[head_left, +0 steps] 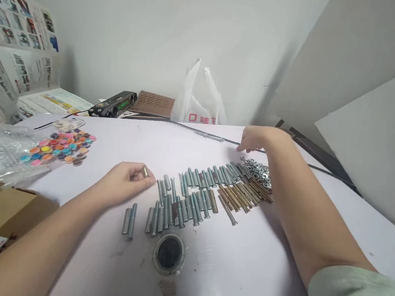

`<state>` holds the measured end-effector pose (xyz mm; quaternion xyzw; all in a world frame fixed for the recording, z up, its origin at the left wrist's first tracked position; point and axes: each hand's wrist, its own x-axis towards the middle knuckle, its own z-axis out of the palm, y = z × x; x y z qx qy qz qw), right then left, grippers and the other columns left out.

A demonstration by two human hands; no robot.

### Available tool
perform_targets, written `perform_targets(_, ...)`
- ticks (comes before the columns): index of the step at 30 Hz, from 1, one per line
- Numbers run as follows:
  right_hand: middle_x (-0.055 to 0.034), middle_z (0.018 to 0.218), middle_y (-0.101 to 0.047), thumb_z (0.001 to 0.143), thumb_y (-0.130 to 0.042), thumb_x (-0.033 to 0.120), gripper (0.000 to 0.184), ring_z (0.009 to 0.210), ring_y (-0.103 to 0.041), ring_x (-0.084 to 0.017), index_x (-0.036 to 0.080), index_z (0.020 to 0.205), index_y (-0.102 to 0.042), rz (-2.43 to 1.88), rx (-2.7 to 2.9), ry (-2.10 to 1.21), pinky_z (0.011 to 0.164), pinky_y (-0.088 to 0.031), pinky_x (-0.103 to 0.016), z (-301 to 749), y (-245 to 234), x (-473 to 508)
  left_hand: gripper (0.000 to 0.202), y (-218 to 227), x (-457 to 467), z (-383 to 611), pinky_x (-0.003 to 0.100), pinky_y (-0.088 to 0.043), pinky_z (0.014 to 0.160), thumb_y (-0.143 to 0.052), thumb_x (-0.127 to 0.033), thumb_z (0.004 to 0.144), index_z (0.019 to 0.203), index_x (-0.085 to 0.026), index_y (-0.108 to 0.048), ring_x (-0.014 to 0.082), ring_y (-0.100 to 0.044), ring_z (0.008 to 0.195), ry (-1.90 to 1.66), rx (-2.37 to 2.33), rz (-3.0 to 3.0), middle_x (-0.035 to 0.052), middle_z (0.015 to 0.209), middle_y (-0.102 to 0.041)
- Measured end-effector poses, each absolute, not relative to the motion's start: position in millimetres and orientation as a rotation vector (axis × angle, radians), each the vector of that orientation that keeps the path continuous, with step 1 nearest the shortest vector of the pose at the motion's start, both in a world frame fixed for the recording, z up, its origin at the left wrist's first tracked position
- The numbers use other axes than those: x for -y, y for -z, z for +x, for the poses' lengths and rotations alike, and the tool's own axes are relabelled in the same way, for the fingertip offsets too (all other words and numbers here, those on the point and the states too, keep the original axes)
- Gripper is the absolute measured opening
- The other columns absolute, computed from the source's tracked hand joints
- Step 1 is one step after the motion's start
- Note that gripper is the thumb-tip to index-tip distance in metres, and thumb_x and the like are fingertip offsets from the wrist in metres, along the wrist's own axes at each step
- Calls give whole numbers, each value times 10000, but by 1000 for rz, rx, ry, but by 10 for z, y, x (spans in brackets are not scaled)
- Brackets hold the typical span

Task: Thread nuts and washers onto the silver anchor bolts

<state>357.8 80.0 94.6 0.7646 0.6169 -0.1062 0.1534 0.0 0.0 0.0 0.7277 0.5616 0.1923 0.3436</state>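
Pinching a short metal sleeve [145,171] between thumb and fingertips, your left hand [126,182] rests on the white counter [239,278], just left of the rows of zinc sleeves [191,197]. With only a tip grip, the sleeve could slip, roll into those rows and scatter them, or drop into the round hole [169,253] nearer you. It looks stubby and silvery with a brassy end. At the far right, your right hand [256,138] hovers beyond the pile of nuts [258,169], fingers curled down; you cannot tell whether it grips anything. Its forearm could sweep the rusty bolts [244,194].
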Motion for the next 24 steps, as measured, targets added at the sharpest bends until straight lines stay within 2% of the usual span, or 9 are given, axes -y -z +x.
perform_targets(4,-114,908,-686,675,-742,364,251,686,-624,-231,142,762,-665,2140,-1666,364,648,-491,-393,3617,-646,-1052,393,-57,30,30,219,-337,535,-616,-552,777,852,-167,-650,111,-448,565,-483,-1539,1933,-28,595,-479)
perform_targets(7,-113,907,-675,668,-735,367,244,733,-630,-260,150,741,-651,2131,-1661,375,653,-486,-406,3684,-568,-1101,383,-71,41,51,220,-327,524,-614,-542,780,839,-165,-649,105,-437,548,-491,-1539,1927,-34,580,-463)
perform_targets(15,-132,856,-641,609,-753,347,267,723,-615,-292,150,756,-649,2124,-1637,384,615,-450,-412,3750,-487,-1081,358,-47,37,49,208,-328,520,-621,-506,789,826,-150,-633,86,-416,536,-518,-1488,1888,-49,579,-418)
perform_targets(20,-132,887,-637,634,-739,416,312,742,-603,-287,163,797,-654,2121,-1646,417,612,-454,-415,3832,-491,-1111,371,-46,35,52,208,-315,507,-626,-523,782,844,-158,-645,89,-407,530,-503,-1490,1870,-43,573,-436)
perform_targets(24,-137,892,-640,590,-781,490,428,778,-599,-292,167,844,-660,2115,-1595,415,633,-461,-412,3926,-462,-1172,380,-36,23,56,211,-314,509,-624,-539,780,846,-166,-654,94,-418,535,-501,-1507,1889,-37,573,-454)
